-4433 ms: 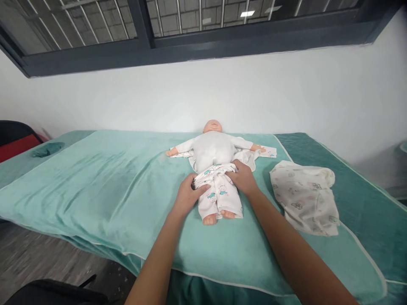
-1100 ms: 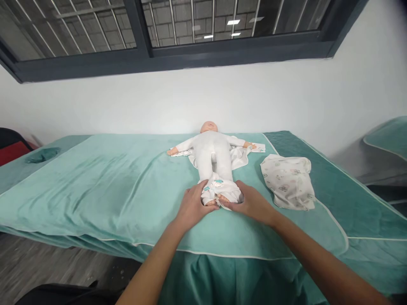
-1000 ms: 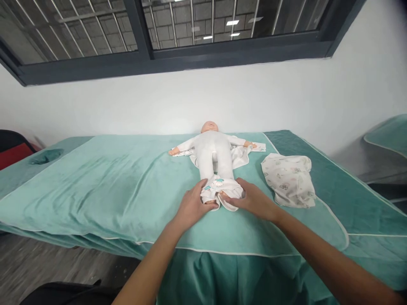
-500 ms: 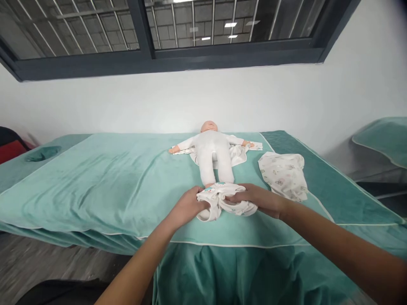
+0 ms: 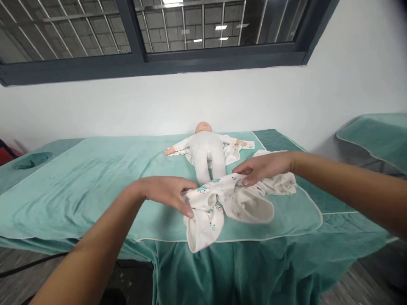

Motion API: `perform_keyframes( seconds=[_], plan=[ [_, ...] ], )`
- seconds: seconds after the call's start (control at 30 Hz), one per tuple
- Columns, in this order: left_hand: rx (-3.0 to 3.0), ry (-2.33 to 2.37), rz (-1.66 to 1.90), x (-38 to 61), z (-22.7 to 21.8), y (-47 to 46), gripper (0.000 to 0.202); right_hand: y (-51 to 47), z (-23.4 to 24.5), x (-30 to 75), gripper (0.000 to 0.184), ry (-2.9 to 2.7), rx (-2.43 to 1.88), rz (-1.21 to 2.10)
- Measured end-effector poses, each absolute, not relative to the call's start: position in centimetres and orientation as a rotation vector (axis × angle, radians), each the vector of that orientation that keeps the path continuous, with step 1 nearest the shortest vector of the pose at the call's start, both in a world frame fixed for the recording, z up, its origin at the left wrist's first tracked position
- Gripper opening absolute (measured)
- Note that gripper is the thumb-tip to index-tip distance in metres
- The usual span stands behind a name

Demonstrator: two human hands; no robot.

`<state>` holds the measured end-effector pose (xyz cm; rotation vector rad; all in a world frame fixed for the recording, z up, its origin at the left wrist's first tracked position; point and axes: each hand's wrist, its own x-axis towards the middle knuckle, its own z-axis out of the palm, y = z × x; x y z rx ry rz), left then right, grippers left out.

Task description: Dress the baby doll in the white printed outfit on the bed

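Against white wall (image 5: 136, 106), below barred window (image 5: 190, 25): green-covered bed (image 5: 104, 178) with white-bodied doll (image 5: 205, 146) on its back. At doll's foot end: printed trousers (image 5: 228, 190), pinched by fingers (image 5: 185, 207) of left hand (image 5: 167, 191) and, opposite, fingers of right hand (image 5: 265, 166). Beyond right hand: patterned white cloth (image 5: 281, 184).

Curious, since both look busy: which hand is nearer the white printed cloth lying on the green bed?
The right hand, partly hiding the cloth; the left hand is farther, across the white printed trousers.
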<state>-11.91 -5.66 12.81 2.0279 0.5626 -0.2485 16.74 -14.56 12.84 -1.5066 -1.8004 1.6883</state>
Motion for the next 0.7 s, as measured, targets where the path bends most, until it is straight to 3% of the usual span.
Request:
perform_keyframes(
  seconds=[0.13, 0.3, 0.5, 0.7],
  plan=[
    [2.248, 0.739, 0.023, -11.1, 16.7, -4.9, 0.031, -13.1, 17.3, 17.2, 0.039, -1.891, -1.717, 1.225],
    [2.199, 0.831, 0.584, -9.8, 20.0, -4.8, 0.036, -11.7, 21.7, 16.7, 0.038, -1.884, -1.578, 0.731],
    [2.048, 0.665, 0.923, -9.0, 20.8, -5.6, 0.033, -11.2, 22.9, 14.2, 0.03, -1.881, -1.388, 0.674],
    [2.006, 0.67, 1.135, -9.5, 20.4, -6.6, 0.028, -11.1, 22.1, 13.9, 0.034, -1.774, -1.365, 0.722]
  ],
)
